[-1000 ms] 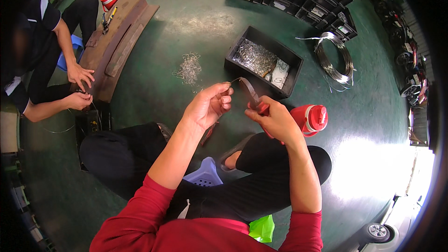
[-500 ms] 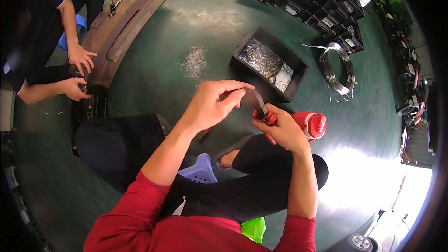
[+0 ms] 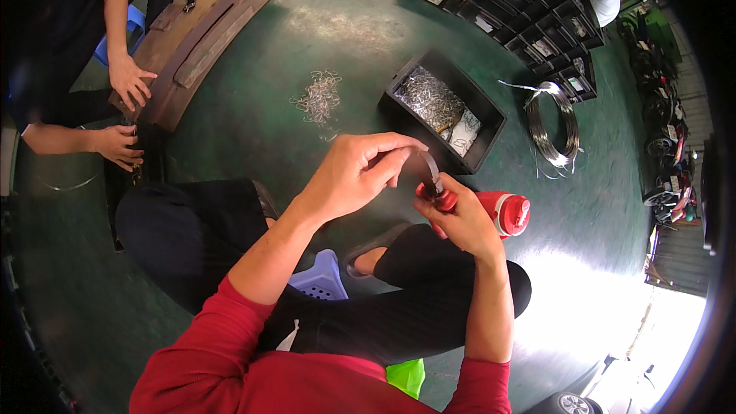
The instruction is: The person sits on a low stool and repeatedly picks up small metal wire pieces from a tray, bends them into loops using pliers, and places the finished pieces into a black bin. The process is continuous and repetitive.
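Observation:
My right hand (image 3: 469,221) is wrapped around red-handled pliers (image 3: 444,200), jaws pointing away from me. A thin, curved grey metal piece (image 3: 432,165) rises from the pliers' jaws toward my left fingertips; whether it is a strip or bundled wire is too small to tell. With thumb and forefinger pinched, my left hand (image 3: 346,176) grips its upper end. Just beyond both hands stands a black crate (image 3: 491,126) holding many bent wire pieces (image 3: 431,98) and a white card (image 3: 464,134). A red jug (image 3: 502,213) with a lid lies behind my right hand.
Loose wire pieces (image 3: 318,98) lie on the green floor, and a wire coil (image 3: 569,126) sits right of the crate. Stacked black crates (image 3: 529,11) stand farther back. At left, a co-worker's hands (image 3: 126,84) are beside a rusty steel beam (image 3: 218,38). A purple stool (image 3: 322,280) is below.
The whole view has shifted slightly. My hands keep their hold on the metal piece and pliers, with my left fingertips a little nearer the jaws. The co-worker's nearer hand has moved slightly.

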